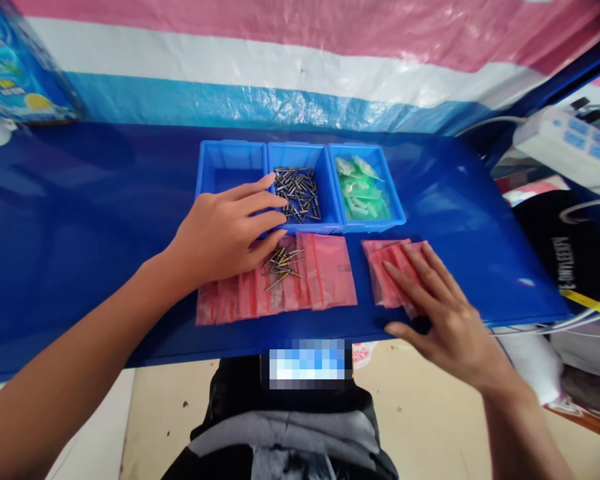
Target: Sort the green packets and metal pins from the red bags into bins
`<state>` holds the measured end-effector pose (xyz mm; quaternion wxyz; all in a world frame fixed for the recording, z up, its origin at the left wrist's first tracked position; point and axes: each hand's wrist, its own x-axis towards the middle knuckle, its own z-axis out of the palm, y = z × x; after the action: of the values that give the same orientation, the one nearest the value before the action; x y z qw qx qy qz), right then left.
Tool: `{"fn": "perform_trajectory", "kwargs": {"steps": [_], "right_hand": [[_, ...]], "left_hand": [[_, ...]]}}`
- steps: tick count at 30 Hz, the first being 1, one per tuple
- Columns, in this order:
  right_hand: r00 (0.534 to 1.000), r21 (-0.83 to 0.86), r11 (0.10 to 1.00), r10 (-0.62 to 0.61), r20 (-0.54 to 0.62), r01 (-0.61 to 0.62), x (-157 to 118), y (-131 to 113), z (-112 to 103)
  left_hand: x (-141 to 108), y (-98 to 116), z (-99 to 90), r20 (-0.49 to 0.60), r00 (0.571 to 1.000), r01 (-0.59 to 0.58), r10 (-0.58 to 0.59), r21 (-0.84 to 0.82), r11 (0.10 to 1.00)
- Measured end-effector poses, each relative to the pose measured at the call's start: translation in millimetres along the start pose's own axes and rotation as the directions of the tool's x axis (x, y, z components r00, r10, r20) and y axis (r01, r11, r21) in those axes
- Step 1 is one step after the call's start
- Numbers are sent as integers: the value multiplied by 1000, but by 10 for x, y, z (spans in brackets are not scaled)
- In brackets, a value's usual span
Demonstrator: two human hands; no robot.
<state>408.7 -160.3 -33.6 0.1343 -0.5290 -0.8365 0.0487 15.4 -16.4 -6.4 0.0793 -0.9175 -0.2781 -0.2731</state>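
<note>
My left hand (230, 230) reaches across the front of the blue bins, fingers apart and holding nothing visible. Its fingertips are by the middle bin (334, 200), which holds many blind rivets (300, 193). Just below the fingers, a small heap of rivets (283, 263) lies on a row of overlapping pink zip bags (333, 273). My right hand (445, 313) rests with outstretched fingers on a second, smaller stack of pink zip bags (387, 270), partly covering it. The thumb is off to the side, near the table edge.
The left bin (233, 157) shows a bare floor. In the right bin (399, 217) lie green bags (363, 193) with pale pieces. A white power strip (570, 143) and cables are at the right; a phone (307, 365) with a blurred screen is below the table edge.
</note>
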Motion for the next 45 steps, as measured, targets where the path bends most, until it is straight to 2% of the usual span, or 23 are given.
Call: {"fn": "perform_trajectory", "kwargs": {"steps": [3, 8, 10, 12, 14, 16, 20, 22, 23, 25, 28, 30, 32, 36, 39, 43, 45], "right_hand": [[999, -14, 999, -36, -20, 36, -55, -212, 115], [985, 29, 991, -126, -117, 130, -227, -270, 137], [981, 138, 982, -108, -163, 131, -246, -306, 117], [967, 242, 966, -26, -252, 89, -202, -398, 106], [928, 279, 960, 107, -358, -3, -107, -532, 122], [860, 256, 960, 224, -459, -114, 9, -670, 172], [716, 224, 945, 328, -616, -240, 179, -831, 309], [692, 231, 943, 334, -640, -241, 229, -848, 354], [705, 221, 950, 311, -637, -220, 257, -851, 366], [778, 173, 975, 215, -590, -139, 332, -854, 372], [926, 82, 997, 29, -377, 2, 472, -862, 358], [968, 40, 997, -52, -246, 64, 531, -858, 337], [983, 56, 994, -81, -167, 91, 527, -839, 303], [987, 153, 979, -115, -114, 132, 401, -749, 217], [979, 182, 968, -147, -141, 172, 347, -655, 166], [974, 178, 978, -73, -215, 112, 411, -565, 154], [973, 137, 985, -72, -221, 104, 459, -557, 167]], "left_hand": [[5, 3, 4, -27, 1000, -5, 5, 6, 1000], [7, 6, 3, -27, 1000, -15, 15, 25, 1000], [6, 5, 2, -30, 999, -19, 20, 27, 999], [5, 4, 4, -30, 999, -15, 16, 28, 1000], [4, 2, 7, -19, 1000, -9, 9, 25, 1000], [3, -1, 8, -11, 1000, -3, 4, 23, 1000], [-2, -5, 5, -23, 1000, -2, 3, 25, 1000], [-3, -4, 3, -20, 1000, -15, 15, 25, 1000], [-4, -2, 4, -17, 1000, -20, 20, 26, 999], [-6, 0, 7, -21, 1000, -22, 23, 28, 999], [-8, 0, 15, -26, 1000, -5, 6, 29, 1000], [-7, -2, 19, -18, 1000, 3, -3, 29, 1000], [-4, -4, 21, -8, 1000, 0, 0, 31, 1000], [-1, -8, 20, -11, 1000, -19, 19, 35, 999], [-3, -8, 16, -27, 999, -24, 25, 32, 999], [-4, -3, 15, -27, 999, -20, 21, 31, 999], [-2, 0, 17, -25, 1000, -18, 18, 32, 999]]}}
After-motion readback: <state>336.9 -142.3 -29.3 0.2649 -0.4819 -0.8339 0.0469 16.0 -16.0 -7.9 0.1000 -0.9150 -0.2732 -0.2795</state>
